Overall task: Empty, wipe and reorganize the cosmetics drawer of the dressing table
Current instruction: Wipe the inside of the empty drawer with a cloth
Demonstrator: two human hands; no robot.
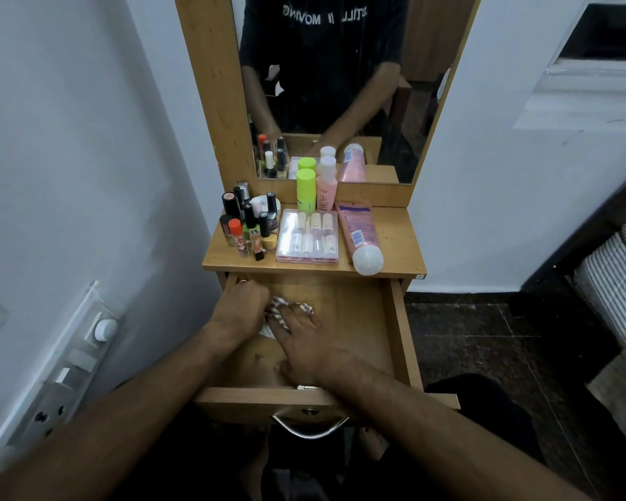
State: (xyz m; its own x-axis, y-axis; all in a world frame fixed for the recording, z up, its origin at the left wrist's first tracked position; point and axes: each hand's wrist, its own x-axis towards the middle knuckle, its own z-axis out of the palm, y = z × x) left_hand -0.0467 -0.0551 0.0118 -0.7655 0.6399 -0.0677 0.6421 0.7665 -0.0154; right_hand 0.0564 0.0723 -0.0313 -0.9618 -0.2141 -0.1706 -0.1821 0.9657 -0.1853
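Wiping is in hand: the drawer stands pulled out and emptied. The left hand seems to bunch the checked cloth, while the right hand presses flat on it. Next, restocking from the table: nail polishes, clear case, pink tube.
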